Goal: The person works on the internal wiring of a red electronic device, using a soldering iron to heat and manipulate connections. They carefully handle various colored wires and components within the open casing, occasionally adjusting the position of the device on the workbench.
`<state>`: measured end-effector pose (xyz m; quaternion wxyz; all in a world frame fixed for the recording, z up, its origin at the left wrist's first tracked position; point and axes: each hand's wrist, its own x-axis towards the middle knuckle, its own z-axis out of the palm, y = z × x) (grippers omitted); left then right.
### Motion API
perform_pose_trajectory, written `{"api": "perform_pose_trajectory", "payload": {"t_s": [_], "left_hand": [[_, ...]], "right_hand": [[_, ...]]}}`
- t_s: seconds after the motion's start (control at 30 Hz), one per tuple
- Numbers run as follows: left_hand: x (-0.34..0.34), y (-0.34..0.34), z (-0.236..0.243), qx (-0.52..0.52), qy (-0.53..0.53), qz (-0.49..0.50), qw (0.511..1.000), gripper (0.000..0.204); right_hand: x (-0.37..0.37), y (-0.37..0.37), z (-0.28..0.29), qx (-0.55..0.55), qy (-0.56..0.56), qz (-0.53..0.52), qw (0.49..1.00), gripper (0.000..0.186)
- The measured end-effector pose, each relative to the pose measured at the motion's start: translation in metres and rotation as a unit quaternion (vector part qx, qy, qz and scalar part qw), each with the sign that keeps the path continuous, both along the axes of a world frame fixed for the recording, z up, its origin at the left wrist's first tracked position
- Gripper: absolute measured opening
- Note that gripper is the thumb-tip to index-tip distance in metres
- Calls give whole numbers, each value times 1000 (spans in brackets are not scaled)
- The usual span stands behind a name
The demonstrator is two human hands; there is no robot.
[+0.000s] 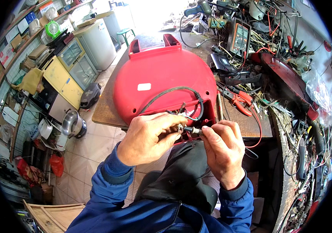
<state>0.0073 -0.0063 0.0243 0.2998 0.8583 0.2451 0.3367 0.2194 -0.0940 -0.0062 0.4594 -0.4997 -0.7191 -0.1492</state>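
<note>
A round red plastic appliance housing (166,81) lies on the wooden table, its open compartment (208,112) toward me. My left hand (146,136) is closed at the compartment's near edge, thumb and fingers pinching a small metallic part (180,127). From the right, my right hand (224,149) pinches a short dark rod-shaped piece with a ribbed section (193,130); its far end meets the metallic part. Its exact kind is too small to tell. A black cable (170,90) arches over the housing into the compartment, where thin wires show behind my left fingers.
Red-handled pliers (239,103) lie right of the housing. Beyond are a multimeter (239,38), tangled wires and a dark red round part (284,73). A blue-handled tool (198,8) stands at the back. On the left floor sits a steel pot (72,122).
</note>
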Motion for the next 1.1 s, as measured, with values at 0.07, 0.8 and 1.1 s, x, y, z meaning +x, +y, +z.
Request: {"api": "perform_pose_trajectory", "payload": {"t_s": [0.07,0.8,1.1], "left_hand": [[0,-2,1,-49,-10,5,999,39],[-24,19,11,-229,-90,-19,969,15],[-26,23,24,-223,4,-31,974,14]], "right_hand": [[0,0,0,1,3,-1,1000,37],[109,48,-41,-51,90,-145,984,20],[112,52,-59,-42,100,-122,987,24]]}}
